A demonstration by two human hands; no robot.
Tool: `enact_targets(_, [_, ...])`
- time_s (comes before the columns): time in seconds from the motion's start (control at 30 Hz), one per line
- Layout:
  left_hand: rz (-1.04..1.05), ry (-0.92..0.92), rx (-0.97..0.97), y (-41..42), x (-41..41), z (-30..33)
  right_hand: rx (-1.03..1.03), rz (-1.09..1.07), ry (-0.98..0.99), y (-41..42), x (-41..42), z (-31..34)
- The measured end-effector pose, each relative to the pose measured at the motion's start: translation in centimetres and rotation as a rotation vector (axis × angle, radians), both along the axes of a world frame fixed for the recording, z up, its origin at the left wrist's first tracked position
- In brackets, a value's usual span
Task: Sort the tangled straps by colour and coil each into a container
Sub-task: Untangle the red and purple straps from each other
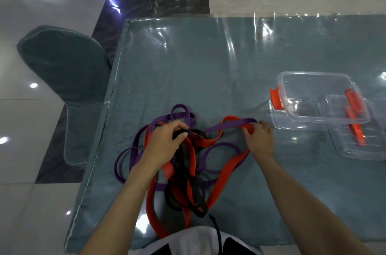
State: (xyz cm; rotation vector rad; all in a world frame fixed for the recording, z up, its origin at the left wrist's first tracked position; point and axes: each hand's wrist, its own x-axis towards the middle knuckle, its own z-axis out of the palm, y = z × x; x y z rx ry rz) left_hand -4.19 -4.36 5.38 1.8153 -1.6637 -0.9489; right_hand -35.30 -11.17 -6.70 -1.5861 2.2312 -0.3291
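Nearest the body, below both wrists, the tangle hangs over the counter (pixel 208 66) edge: wide red straps (pixel 219 179) looped through black straps (pixel 183 192), with a black tail trailing toward the lap. Any pull from above can tighten these low loops into a knot, or drag the whole mass off the edge.

The left hand (pixel 165 140) sits on the heap with its fingers curled around a black strap; purple straps (pixel 133 156) fan out to its left. The right hand (pixel 259 140), well apart from the left, pinches what looks like a red loop where a purple band crosses it, though the fingertips hide exactly which colour is caught. If it holds both, drawing outward brings two colours together and cinches the crossing between the hands.

Just beyond the right hand stand the clear containers (pixel 313 100) with orange clips, both without straps; a sharp tug toward them could knock the nearer one or sweep it along the slick covering.
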Motion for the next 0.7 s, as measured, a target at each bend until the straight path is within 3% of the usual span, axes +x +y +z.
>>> enact_targets(0.13, [0.025,0.014,-0.030,-0.5,0.0,-0.1,-0.057,0.067,0.156,0.0,-0.2,0.4])
enact_targets(0.2, [0.040,0.040,-0.045,-0.7,0.1,-0.2,-0.119,0.203,0.123,0.0,-0.4,1.0])
enact_targets(0.33, [0.063,0.081,-0.059,-0.7,0.1,-0.2,-0.059,0.448,-0.169,0.6,-0.4,2.8])
enact_targets(0.43, [0.099,0.119,-0.076,-0.6,0.0,-0.2,0.004,0.294,-0.445,1.9,-0.4,4.2])
enact_targets(0.57, [0.132,0.133,-0.051,0.1,0.4,0.1,0.058,0.070,-1.076,4.3,-0.6,6.4])
enact_targets(0.7, [0.108,0.024,-0.026,1.2,1.0,0.3,-0.011,0.104,-1.263,6.5,0.0,8.8])
